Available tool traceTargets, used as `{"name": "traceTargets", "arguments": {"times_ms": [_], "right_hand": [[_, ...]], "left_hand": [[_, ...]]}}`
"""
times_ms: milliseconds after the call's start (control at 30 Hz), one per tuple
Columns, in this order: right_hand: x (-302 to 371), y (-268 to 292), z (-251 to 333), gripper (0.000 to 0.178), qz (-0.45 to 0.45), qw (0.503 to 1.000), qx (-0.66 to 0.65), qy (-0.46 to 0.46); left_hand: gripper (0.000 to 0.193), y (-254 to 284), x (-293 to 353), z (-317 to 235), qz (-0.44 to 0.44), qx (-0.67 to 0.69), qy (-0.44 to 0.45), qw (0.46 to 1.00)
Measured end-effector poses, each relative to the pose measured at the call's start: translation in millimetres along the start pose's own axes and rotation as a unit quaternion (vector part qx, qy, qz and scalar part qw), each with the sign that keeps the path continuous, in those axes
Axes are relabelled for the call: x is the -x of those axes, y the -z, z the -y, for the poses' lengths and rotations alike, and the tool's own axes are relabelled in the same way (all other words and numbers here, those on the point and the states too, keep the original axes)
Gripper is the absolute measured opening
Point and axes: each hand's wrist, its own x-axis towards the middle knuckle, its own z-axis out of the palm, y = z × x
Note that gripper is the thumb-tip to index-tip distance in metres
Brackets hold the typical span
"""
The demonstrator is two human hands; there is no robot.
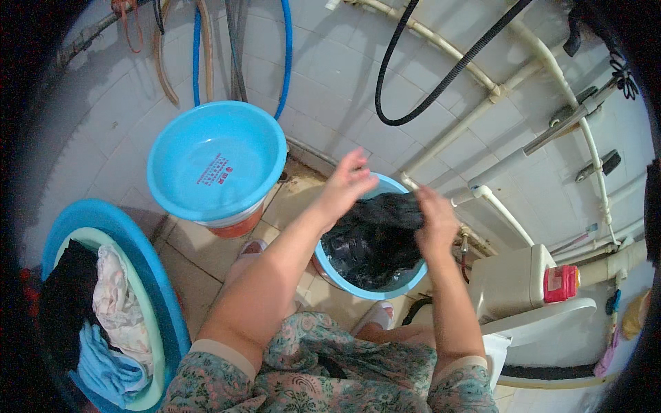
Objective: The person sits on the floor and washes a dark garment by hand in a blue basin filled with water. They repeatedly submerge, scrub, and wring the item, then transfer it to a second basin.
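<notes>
Dark, wet cloth point(375, 244) lies bunched in a light blue bucket point(375, 294) in front of my feet. My left hand point(348, 186) is raised over the bucket's far left rim, its fingers apart and nothing held in them. At the right side of the bucket, my right hand point(435, 224) has its fingers closed at the edge of the dark cloth. The back of that hand hides part of its grip. The cloth near it rises toward the rim.
A light blue basin point(169, 180) rests on another container at the far left. Nearer, a large blue tub point(113, 224) holds a pale green basin point(160, 358) with laundry. On the right stand a beige jug point(506, 282) with a red cap and wall pipes point(475, 124).
</notes>
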Motion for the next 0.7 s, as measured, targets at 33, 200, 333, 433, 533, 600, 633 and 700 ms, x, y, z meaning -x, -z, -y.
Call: {"name": "traceTargets", "arguments": {"times_ms": [33, 200, 333, 433, 533, 600, 633, 700], "right_hand": [[5.9, -17.4, 8.4, 0.054, 0.043, 0.998, 0.016, 0.044], [49.3, -101.9, 42.0, 0.061, 0.252, 0.967, 0.043, -0.009], [73.9, -132.4, 35.8, 0.079, 0.314, 0.942, -0.026, -0.115], [91.9, -159.7, 17.0, 0.083, 0.364, 0.923, -0.021, -0.119], [88.6, -174.1, 8.9, 0.068, 0.448, 0.884, 0.001, -0.13], [94.2, -182.7, 5.6, 0.068, 0.461, 0.874, 0.011, -0.149], [98.2, -187.7, 4.3, 0.069, 0.468, 0.869, 0.017, -0.159], [107.4, -199.0, 4.7, 0.081, 0.432, 0.876, -0.027, -0.214]], "left_hand": [[0.063, 7.0, -4.3, -1.6, -0.054, 0.034, -0.002, 0.998], [0.052, 16.8, -7.9, -0.3, -0.178, 0.113, 0.045, 0.976], [0.053, 12.5, -10.2, -1.1, -0.2, 0.103, 0.052, 0.973], [0.055, 6.6, -10.5, -0.9, -0.206, 0.126, 0.065, 0.968], [0.057, 4.3, -13.5, 2.8, -0.202, 0.149, 0.068, 0.966], [0.058, 1.9, -13.8, 1.7, -0.211, 0.145, 0.073, 0.964], [0.059, 0.6, -13.9, 2.1, -0.212, 0.14, 0.075, 0.964], [0.06, -1.1, -14.8, 2.1, -0.214, 0.128, 0.078, 0.965]]}}
